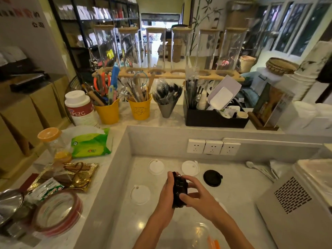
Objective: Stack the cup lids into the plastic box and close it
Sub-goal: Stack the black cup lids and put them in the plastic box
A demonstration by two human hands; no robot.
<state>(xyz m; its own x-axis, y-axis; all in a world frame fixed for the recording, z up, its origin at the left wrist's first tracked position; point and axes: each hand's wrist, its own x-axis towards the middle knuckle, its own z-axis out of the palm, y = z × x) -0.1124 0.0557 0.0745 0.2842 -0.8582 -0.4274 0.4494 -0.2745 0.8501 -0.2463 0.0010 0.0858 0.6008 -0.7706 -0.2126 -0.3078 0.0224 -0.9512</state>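
Both hands hold a stack of black cup lids (pixel 180 191) on edge above the white counter (pixel 239 193). My left hand (pixel 168 193) grips its left side and my right hand (pixel 195 194) presses on its right side. Three white lids lie flat on the counter: one at the back left (pixel 156 166), one at the back middle (pixel 190 168), one nearer on the left (pixel 140 194). A single black lid (pixel 212 177) lies to the right of the hands. The clear plastic box (pixel 194 234) with an orange clasp shows at the bottom edge, partly behind my right forearm.
A grey machine with a vented top (pixel 294 202) stands at the right. White plastic spoons (pixel 260 169) lie by the back wall near the sockets (pixel 212 147). A tape roll (pixel 59 212), a tissue pack (pixel 90 143) and a gold tray (pixel 66 176) crowd the left ledge.
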